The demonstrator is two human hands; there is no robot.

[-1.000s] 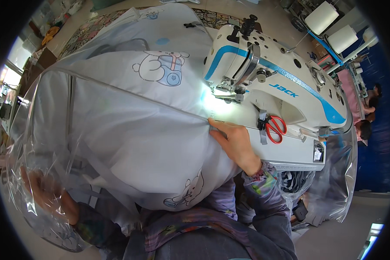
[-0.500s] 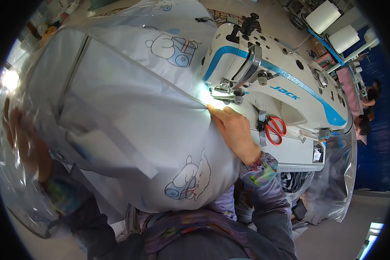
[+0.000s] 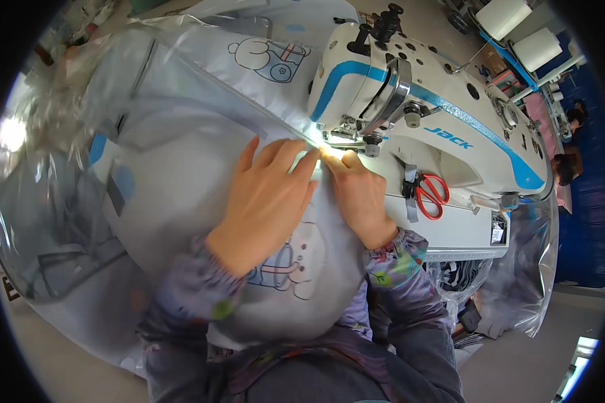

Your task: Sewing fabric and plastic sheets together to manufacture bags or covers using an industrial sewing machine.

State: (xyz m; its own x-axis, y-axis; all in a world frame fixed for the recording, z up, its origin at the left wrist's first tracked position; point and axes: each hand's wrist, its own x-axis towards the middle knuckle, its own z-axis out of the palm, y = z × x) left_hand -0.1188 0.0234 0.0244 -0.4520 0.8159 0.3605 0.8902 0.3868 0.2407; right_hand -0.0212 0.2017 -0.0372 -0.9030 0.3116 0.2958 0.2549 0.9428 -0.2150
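Pale grey fabric (image 3: 181,154) printed with cartoon bears spreads over the table and down toward my lap. Its seam runs under the lit needle area of a white and blue sewing machine (image 3: 356,87). My left hand (image 3: 265,198) lies on the fabric just left of the needle, fingers stretched out and slightly apart. Close beside it, my right hand (image 3: 361,195) grips the fabric edge with fingers bent together, their tips right in front of the presser foot. The thumb of the right hand is mostly hidden.
Red-handled scissors (image 3: 431,196) rest on the machine bed right of my right hand. White thread cones (image 3: 536,50) stand at the far right. Clear plastic sheeting (image 3: 54,221) bunches at the left, and more hangs off the table's right side. People sit in the background at right.
My left hand has come in from the far left onto the fabric beside the needle. The fabric has shifted and folded, and the lower bear print looks different. My right hand stays near the needle.
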